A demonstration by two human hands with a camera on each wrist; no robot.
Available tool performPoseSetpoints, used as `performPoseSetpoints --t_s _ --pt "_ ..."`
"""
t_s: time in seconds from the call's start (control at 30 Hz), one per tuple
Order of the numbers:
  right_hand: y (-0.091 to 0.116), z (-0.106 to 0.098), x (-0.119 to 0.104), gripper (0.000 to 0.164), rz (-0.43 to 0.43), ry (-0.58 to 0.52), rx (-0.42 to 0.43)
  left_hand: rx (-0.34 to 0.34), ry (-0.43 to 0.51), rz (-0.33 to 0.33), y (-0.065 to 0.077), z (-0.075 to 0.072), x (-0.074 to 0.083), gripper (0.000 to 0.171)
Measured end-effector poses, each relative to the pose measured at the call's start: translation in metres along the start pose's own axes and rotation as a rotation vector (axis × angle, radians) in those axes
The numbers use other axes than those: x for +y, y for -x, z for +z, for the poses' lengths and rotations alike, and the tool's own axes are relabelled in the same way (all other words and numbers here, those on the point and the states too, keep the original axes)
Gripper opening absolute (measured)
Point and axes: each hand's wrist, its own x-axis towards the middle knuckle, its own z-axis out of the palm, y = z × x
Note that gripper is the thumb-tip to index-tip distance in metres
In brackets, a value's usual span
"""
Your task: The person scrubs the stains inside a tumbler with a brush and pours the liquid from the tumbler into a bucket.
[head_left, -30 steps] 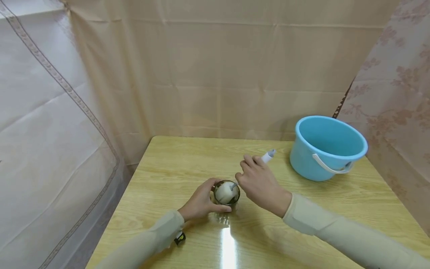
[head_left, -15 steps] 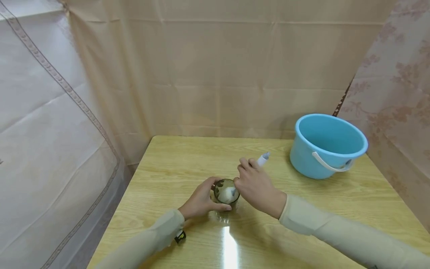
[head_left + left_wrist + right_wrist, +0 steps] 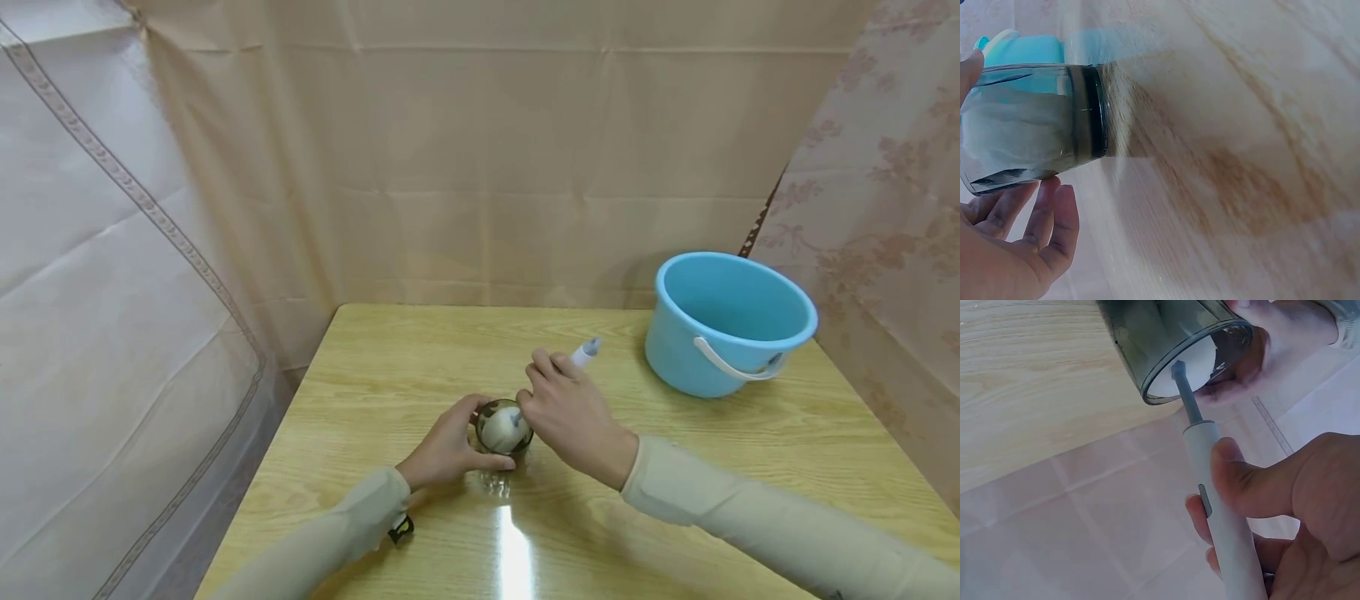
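A dark tinted drinking glass stands on the wood-grain table, mouth upward. My left hand grips it from the left, thumb on the near side and fingers round the far side. Inside it sits the white sponge head of a cup brush, filling much of the mouth. My right hand holds the brush by its white handle, thumb pressed along it. A grey stem runs from the handle into the sponge. The handle leans away toward the back right.
A light blue bucket with a white carrying handle stands at the table's back right. By the left cuff is a small black and yellow-green object. Beige cloth hangs behind the table, with pale cloth on both sides.
The sponge head went deeper into the glass half a second ago and is back up near the rim now. My right hand has shifted slightly left; my left hand keeps its grip.
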Motion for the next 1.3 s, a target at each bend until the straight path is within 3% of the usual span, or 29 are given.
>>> performPoseSetpoints --t_s 0.27,0.63,0.87,1.3 --pt "0.0016 0.0003 -0.0006 0.020 -0.036 0.047 -0.006 -0.001 -0.011 -0.006 0.0005 -0.0006 0.0005 0.084" --pt "0.0022 -0.0003 0.0001 0.019 -0.041 -0.019 -0.016 0.001 -0.037 0.005 -0.0003 -0.0007 -0.0018 0.090" --pt "0.0033 0.0044 -0.0013 0.021 -0.026 -0.013 0.015 -0.011 -0.004 0.001 0.0006 -0.0010 0.0008 0.086" --pt "0.0053 0.0037 -0.0019 0.017 -0.039 0.060 -0.017 -0.027 0.007 0.007 0.0003 -0.0040 0.0000 0.088"
